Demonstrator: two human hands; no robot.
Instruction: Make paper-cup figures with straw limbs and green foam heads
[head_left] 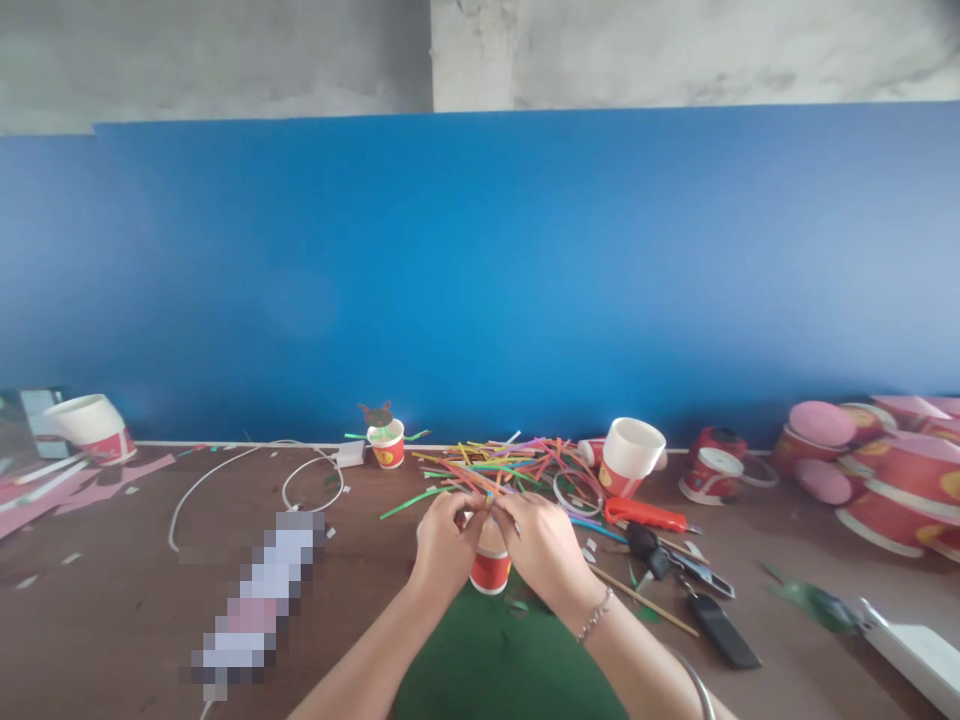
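Over the red cup (490,574), the left hand (448,540) and right hand (544,540) pinch a small coloured strip (490,497), apparently together to steady it, while loose straws (517,460) lie behind the cup, seemingly for easy reach.

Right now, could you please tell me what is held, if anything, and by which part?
The left hand and right hand seem to pinch a small coloured piece over the paper cup; which part is hidden.
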